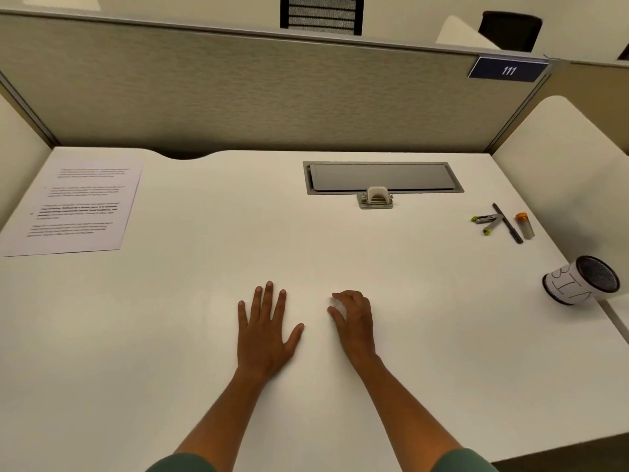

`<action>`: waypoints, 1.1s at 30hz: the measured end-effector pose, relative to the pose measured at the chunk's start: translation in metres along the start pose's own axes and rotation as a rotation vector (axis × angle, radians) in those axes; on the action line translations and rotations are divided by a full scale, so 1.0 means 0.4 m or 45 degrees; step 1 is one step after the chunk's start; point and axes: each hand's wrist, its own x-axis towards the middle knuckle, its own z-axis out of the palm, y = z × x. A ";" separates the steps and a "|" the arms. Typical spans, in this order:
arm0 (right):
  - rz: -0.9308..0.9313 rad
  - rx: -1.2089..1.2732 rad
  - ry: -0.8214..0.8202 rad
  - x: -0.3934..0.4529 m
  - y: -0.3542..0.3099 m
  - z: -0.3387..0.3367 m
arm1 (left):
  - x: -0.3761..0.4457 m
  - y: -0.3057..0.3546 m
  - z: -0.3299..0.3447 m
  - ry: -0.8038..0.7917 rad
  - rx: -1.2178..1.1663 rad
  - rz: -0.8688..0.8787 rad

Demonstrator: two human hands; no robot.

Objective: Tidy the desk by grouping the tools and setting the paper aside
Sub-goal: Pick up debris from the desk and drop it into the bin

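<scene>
While both hands rest low on the white table [204, 301], nothing is held: the left hand [263, 330] lies flat w/ fingers spread and straight, and the right hand [354, 321] sits just beside it w/ fingers loosely curled, pinching nothing visible. The paper [76, 206], one printed sheet, lies flat at the far left corner, well apart from the hands. At the far right the tools sit close together: a small grey clip-like tool w/ green tips [486, 221], a dark pen [507, 223] touching or crossing it, and a clear tube w/ orange cap [525, 225] just beside the pen. Nearer the right edge a mesh cup [580, 281] wrapped in a hand-lettered label lies on its side, mouth facing right. A grey hatch [383, 177] w/ a pale latch is set into the table's far centre. Behind it stands a partition w/ a plaque [509, 69] reading 111. Handling, as a judgement: the sheet is light, floppy and creases easily, so slide it off by a corner or edge rather than pinching mid-sheet. The pen and tube are light, stiff and likely to roll, so pinch across the barrel near the middle. The cup is rigid and light; grip it round the wall.
</scene>
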 end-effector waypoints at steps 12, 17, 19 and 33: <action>-0.302 -0.378 -0.294 -0.017 0.018 -0.042 | 0.000 0.001 0.000 -0.001 0.005 -0.005; -0.419 -0.522 -0.411 -0.006 0.006 -0.055 | -0.002 0.000 -0.001 0.003 0.011 0.000; -0.426 -0.544 -0.413 0.000 0.001 -0.054 | -0.002 0.000 0.000 0.006 -0.001 0.004; -0.373 -0.740 -0.358 0.020 -0.013 -0.031 | 0.000 0.000 0.004 0.019 -0.002 0.008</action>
